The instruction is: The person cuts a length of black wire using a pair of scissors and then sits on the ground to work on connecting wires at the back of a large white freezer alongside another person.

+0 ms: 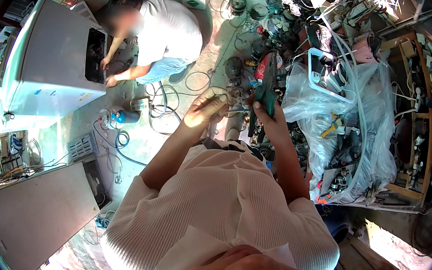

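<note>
Head cam, flat dark green piece [268, 90] gripped in the right hand [271, 123], poking out beyond it, just right of the left hand [208, 107], that one's curled, can't tell if it's pinching anything

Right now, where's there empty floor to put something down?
Bare floor shows between the blue cylinder and the left forearm, and in a strip right of the co-worker. It's crowded beyond the right hand: a parts heap and clear plastic sheeting.
</note>
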The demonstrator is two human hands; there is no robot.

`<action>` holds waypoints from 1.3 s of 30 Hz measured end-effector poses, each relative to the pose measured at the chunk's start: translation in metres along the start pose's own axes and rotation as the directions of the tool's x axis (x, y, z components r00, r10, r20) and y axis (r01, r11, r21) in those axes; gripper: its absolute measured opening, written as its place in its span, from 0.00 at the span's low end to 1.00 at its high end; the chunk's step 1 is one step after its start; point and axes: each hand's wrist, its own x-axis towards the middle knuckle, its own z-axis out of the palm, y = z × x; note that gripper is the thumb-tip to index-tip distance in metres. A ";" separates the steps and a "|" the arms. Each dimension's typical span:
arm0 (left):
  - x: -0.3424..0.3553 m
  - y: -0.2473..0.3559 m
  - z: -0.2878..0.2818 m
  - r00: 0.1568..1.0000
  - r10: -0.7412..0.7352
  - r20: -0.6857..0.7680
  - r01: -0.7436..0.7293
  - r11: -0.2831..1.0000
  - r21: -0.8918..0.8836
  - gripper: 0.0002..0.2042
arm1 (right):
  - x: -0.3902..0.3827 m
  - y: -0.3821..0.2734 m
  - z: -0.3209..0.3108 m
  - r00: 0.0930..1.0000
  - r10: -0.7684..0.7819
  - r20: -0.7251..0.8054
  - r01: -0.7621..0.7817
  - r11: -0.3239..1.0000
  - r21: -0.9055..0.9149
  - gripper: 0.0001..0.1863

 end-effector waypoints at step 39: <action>0.022 0.004 0.007 0.881 0.433 -0.190 -0.379 0.887 0.262 0.05 | -0.024 -0.045 -0.005 0.871 0.331 0.364 -0.219 0.923 -0.317 0.14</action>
